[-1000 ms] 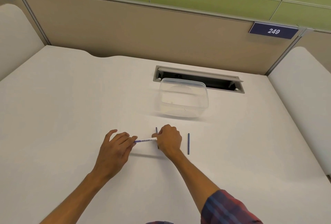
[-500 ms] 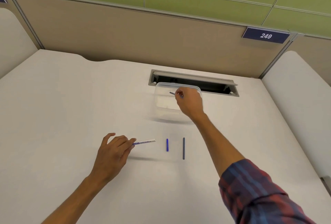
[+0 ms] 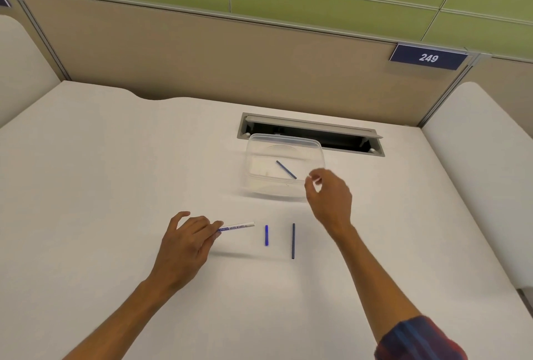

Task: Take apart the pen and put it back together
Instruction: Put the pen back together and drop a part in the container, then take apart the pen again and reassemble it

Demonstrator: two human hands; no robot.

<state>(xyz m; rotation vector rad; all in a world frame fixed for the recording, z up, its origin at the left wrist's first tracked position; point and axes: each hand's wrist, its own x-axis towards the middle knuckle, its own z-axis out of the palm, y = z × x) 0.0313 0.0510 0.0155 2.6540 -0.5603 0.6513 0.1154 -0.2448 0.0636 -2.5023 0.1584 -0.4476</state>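
My left hand [image 3: 189,240] pinches the left end of a white marker barrel [image 3: 238,226] with blue lettering, held just above the white desk. Right of the barrel, a short blue piece [image 3: 266,235] and a longer dark blue rod [image 3: 293,240] lie on the desk, both pointing away from me. A thin blue stick [image 3: 286,169] lies slanted inside the clear plastic container [image 3: 255,155]. My right hand [image 3: 328,197] hovers by the container's near right corner, fingers loosely curled and holding nothing.
An open cable slot [image 3: 311,135] with a grey frame sits in the desk just behind the container. A beige partition with a "249" plate [image 3: 428,57] closes off the back. Neighbouring white desks flank both sides.
My right hand carried a thin blue stick from the barrel to the container, dropped it inside, and has drawn back toward me. My left hand kept holding the barrel.
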